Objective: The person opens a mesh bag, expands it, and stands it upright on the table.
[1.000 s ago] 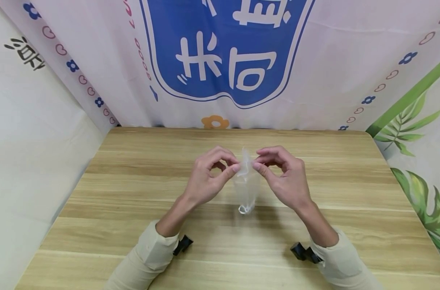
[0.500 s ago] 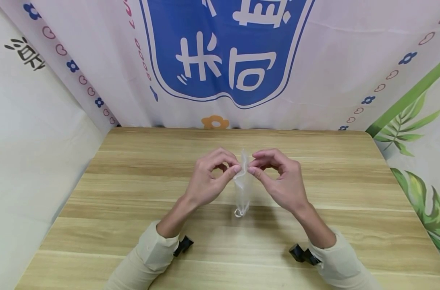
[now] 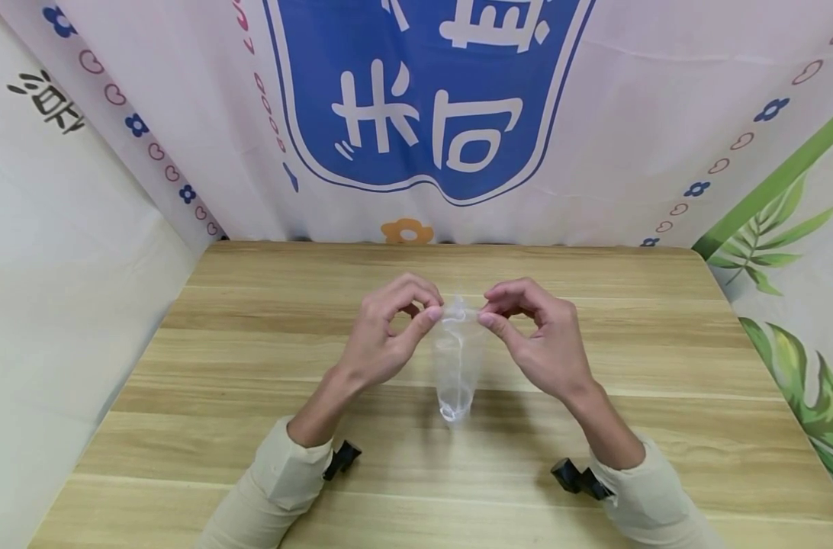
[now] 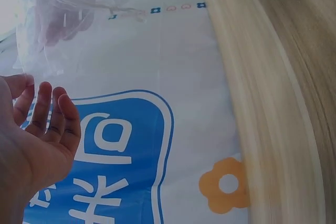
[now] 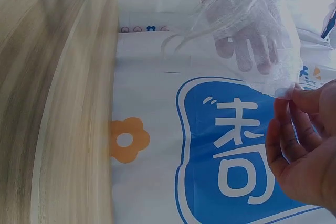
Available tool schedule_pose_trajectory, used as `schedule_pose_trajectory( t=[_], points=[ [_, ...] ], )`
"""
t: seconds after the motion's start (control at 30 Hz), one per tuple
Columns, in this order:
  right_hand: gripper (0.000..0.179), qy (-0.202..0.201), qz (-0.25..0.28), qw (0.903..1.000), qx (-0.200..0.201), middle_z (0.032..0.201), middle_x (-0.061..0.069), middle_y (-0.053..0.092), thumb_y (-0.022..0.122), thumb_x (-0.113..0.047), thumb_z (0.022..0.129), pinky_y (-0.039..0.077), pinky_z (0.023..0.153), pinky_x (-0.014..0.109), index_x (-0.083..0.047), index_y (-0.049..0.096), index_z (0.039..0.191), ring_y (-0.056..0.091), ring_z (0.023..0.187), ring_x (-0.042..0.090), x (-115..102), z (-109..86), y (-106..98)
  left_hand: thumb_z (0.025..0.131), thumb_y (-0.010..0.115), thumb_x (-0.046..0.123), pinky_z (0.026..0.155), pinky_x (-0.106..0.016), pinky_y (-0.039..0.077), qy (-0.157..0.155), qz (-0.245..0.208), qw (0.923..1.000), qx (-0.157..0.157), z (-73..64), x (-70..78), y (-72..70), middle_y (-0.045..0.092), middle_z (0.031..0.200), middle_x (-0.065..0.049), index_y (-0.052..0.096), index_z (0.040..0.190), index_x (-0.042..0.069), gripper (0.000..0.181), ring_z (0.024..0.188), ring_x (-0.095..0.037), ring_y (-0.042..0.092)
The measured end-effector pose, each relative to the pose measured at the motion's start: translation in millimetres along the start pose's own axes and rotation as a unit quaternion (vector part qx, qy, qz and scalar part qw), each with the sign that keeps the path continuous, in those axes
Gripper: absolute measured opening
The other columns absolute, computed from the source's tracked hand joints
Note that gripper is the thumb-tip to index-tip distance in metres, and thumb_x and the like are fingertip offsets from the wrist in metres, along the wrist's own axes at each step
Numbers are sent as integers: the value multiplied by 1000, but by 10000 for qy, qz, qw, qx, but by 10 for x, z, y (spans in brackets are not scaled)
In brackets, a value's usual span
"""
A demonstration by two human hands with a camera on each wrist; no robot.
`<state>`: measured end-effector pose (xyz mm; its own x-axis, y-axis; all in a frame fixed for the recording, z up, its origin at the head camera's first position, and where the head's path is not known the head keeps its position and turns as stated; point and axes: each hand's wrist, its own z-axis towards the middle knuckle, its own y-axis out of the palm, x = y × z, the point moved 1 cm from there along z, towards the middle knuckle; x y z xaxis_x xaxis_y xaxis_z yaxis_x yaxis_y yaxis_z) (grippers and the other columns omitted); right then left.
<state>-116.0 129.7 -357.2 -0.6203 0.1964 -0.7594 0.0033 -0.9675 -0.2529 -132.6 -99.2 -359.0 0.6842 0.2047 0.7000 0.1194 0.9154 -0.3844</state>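
Over the middle of the wooden tabletop (image 3: 252, 358), a see-through bag (image 3: 458, 351) between two hands
Left hand (image 3: 391, 328) has one side of the bag pinched between thumb and fingertips, right hand (image 3: 543, 332) is doing the same on the other side, so both are gripping it. The bag's narrower end points back toward the person, and I honestly can't tell if it touches the tabletop. Wrist views show a thin whitish cord (image 5: 207, 32) on it, plus the opposite hand visible through the plastic. Beige sleeves (image 3: 272, 488), black gadgets (image 3: 342, 460) at the cuffs, cloth backdrop (image 3: 629, 152) behind with a big blue badge (image 3: 389, 174)
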Motion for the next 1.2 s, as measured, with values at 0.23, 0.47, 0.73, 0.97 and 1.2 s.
schedule_pose_trajectory(
  t=[0.23,0.47,0.73,0.97,1.2],
  points=[
    [27,-2,88,10000,27,91,16,76,80,17,85,60,79,17,7,71,108,70,85,5,1,-9,11,96,73,-3,73,-30,63,57,-40,10000,14,-10,-10,12,74,102,-12,72,96,3,6,90,-18,68],
    [28,6,179,9998,13,92,16,75,78,17,86,61,81,18,7,70,111,70,86,6,6,-24,41,94,79,1,71,-27,63,113,-18,9998,-165,-12,-9,65,75,106,-12,76,107,2,14,92,-23,69],
    [34,110,231,9994,-223,97,17,77,81,14,85,62,85,21,8,69,116,72,90,7,-11,-27,61,100,74,5,73,-27,63,226,-65,9997,-121,-21,-6,95,75,103,-12,75,97,2,5,92,-20,69],
    [36,74,263,9995,-157,88,16,77,81,18,83,62,85,19,9,69,116,73,83,5,-10,-27,51,98,72,-5,75,-32,64,155,-109,9997,-172,-15,6,75,74,104,-13,70,96,2,8,96,-21,70],
    [34,-13,232,9997,-93,89,18,77,81,19,83,62,82,18,8,70,112,72,80,4,-26,-7,17,99,68,-6,77,-31,65,6,-163,9997,-195,-10,14,25,74,107,-15,67,98,2,8,98,-23,70]
  ],
)
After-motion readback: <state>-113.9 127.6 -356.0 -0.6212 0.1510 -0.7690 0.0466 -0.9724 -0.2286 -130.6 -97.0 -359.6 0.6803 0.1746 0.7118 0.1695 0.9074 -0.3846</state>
